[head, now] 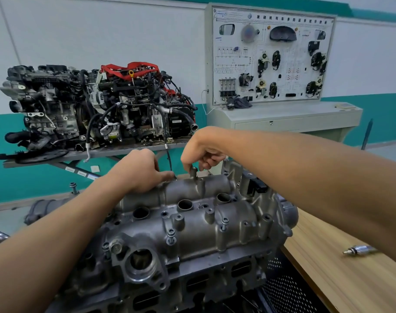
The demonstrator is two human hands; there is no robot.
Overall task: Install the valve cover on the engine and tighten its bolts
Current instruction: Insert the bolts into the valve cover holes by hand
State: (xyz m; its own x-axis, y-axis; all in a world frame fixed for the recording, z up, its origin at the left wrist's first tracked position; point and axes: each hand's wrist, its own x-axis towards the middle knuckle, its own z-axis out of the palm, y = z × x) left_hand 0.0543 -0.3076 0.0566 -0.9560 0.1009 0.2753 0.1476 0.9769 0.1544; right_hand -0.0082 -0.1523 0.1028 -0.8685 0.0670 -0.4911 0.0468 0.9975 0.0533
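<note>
Valve cover (192, 213) seated on engine (170, 279). Left hand (140, 170) and right hand (203, 150) each pinching a far-edge bolt (193, 171). Start threads by fingers, straight, before any tool.

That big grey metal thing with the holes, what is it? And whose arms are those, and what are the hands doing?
The picture comes from a camera worn on a person's head, so the arms are that person's own. The grey thing is an engine; its top piece is the valve cover, with round holes and small bolts along the near edge. Both hands reach to its far edge. The left hand rests there, pinching something too small to tell. The right hand has its fingers around a short metal post. A small metal part lies on the wooden bench. Behind stand another engine and a teaching board.
</note>
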